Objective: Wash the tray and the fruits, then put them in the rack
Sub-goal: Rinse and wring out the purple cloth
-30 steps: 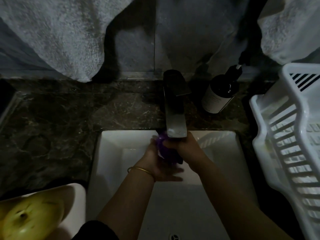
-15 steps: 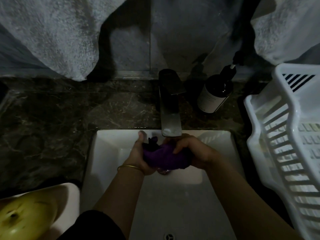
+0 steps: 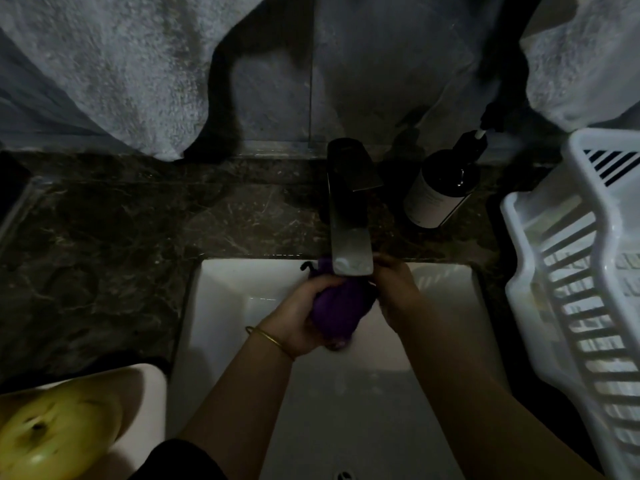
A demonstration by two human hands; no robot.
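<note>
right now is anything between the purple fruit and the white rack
Nothing visible blocks it. The purple fruit, held in the left hand and right hand under the faucet, has only the sink wall and a strip of counter before the white rack. The pump bottle stands further back, off that line.

Left hand point(image 3: 298, 320) and right hand point(image 3: 394, 292) are over the sink point(image 3: 221, 306), holding a fruit point(image 3: 337, 310) between them just under the faucet point(image 3: 349, 237). On the counter point(image 3: 121, 244), a bottle point(image 3: 436, 195) stands right of the faucet, the rack point(image 3: 588, 271) sits right of the sink, and the tray point(image 3: 152, 386), apple point(image 3: 52, 434) on it, left.
</note>
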